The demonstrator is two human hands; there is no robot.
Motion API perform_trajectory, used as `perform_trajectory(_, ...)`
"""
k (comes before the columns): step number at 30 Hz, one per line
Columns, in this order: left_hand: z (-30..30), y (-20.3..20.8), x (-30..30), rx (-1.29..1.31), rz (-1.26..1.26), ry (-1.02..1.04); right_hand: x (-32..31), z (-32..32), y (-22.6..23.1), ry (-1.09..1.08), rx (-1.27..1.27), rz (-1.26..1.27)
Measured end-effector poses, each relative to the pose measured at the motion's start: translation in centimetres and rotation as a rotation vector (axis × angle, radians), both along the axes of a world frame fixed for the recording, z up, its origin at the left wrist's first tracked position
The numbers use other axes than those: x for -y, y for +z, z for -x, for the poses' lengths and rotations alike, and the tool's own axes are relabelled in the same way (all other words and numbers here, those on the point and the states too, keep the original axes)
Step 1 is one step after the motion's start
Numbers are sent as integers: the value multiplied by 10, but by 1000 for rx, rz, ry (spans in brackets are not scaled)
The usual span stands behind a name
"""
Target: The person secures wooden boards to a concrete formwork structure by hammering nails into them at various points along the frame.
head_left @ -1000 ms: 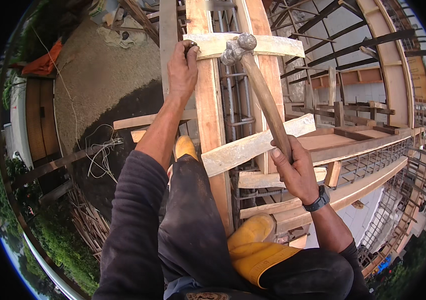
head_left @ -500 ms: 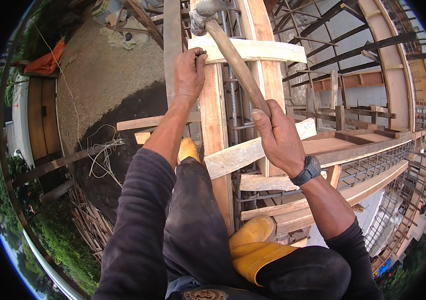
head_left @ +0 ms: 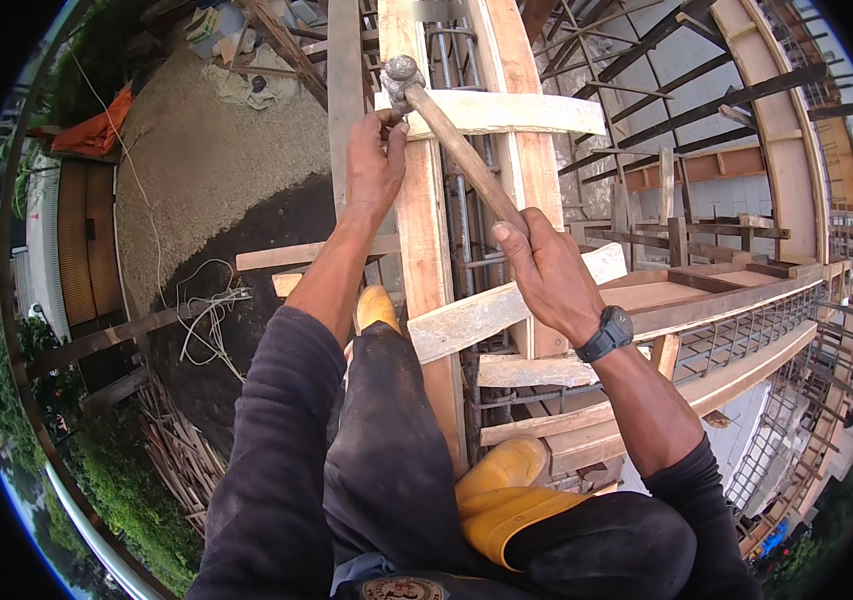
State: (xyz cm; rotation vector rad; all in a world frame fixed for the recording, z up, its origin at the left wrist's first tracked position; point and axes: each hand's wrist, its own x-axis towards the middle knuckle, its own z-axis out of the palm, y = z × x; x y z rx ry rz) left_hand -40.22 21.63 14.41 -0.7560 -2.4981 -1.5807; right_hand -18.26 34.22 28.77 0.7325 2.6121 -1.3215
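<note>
My right hand (head_left: 550, 272) is wrapped round the lower end of a wooden handle of a hammer (head_left: 465, 155). The hammer's metal head is at the left end of a pale wooden crosspiece (head_left: 537, 112). Right beside the head, my left hand (head_left: 375, 165) has thumb and fingers pinched together on what looks like a nail, mostly hidden now by fingers and hammer head. The crosspiece lies across two long parallel formwork boards (head_left: 425, 225), with steel reinforcing bars (head_left: 463, 200) running in the gap between them.
A second, whitish crosspiece (head_left: 472, 322) slants over the boards nearer me. My yellow boots (head_left: 504, 468) are among the timbers. More formwork and a rebar cage (head_left: 737, 330) extend right. Far below at left are sandy ground (head_left: 217, 150) and tangled cord (head_left: 212, 320).
The hammer head has come down from above the crosspiece to its left end, beside my left fingers. My left hand stays pinched at that end.
</note>
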Motion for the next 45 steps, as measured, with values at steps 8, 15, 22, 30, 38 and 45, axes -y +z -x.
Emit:
perform_trajectory(8,28,-15,14,1073,-216,14,13,-1,30,-14,-248,103)
perform_trajectory(15,24,-12,-1,1156,-330,27,2,1,-17,-18,-11,-41)
perform_trajectory(22,30,-16,14,1220,-293,38,20,-7,-1,-4,-276,35)
perform_trajectory(30,32,-6,18,1220,-232,29,17,3,4,-95,-271,64)
perform_trajectory(38,29,-1,9,1231,-200,54,-1,7,-10,-38,-78,32)
perform_trajectory(45,30,9,1,1240,-228,12,3,-6,-34,-25,-212,10)
